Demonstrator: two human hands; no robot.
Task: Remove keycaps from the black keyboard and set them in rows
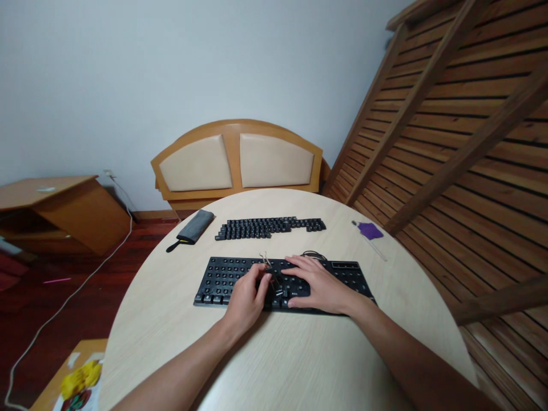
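Observation:
A black keyboard (222, 278) lies on a round pale wooden table (299, 365), with most of its keycaps off. My left hand (246, 297) is closed in a pinch on a thin wire keycap puller (266, 264) that stands over the middle of the keyboard. My right hand (319, 282) lies flat on the keyboard just to the right, fingers stretched out and pressing down. Behind the keyboard, the removed black keycaps (269, 227) are laid out in rows on the table.
A dark grey pouch (194, 227) lies at the table's back left, a purple cloth and brush (370, 231) at the back right. A padded headboard (237, 160) leans on the wall behind; a slatted wooden frame (462, 114) stands to the right. A white cable (64, 302) crosses the floor.

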